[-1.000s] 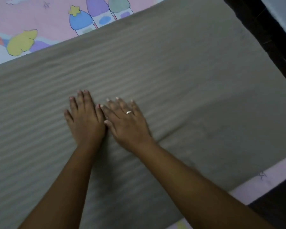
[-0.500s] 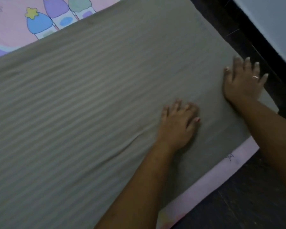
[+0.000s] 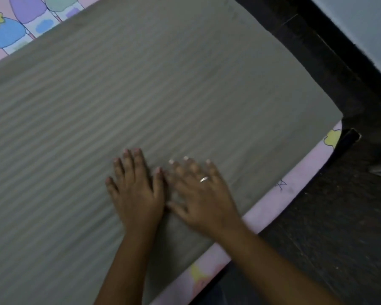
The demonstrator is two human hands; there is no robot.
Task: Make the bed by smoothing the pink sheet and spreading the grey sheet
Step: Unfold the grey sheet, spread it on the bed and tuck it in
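A dark floor (image 3: 330,227) borders the bed. The grey sheet (image 3: 141,102) lies spread over the pink sheet (image 3: 271,205); left hand (image 3: 136,194) and right hand (image 3: 202,194) press it, fingers flat. Smoothing seems underway; next, likely sweeping outward.

The grey sheet (image 3: 163,95) you worked on was woven cloth with a matt finish. Faint self-stripes ran across it, some bands slightly shinier and others duller. It lay mostly smooth, with only shallow ripples in the weave. The pink sheet (image 3: 266,212) under it was cloth too, matt and soft-looking, printed with flat pastel cartoon shapes. The ring (image 3: 204,179) you wore was polished, silver-toned metal and caught a bright glint. The floor (image 3: 328,249) beside the bed looked dark, hard and slightly rough, with thin joint lines, though you could not tell tile from stone. The wall (image 3: 365,29) looked pale, plain and matt.
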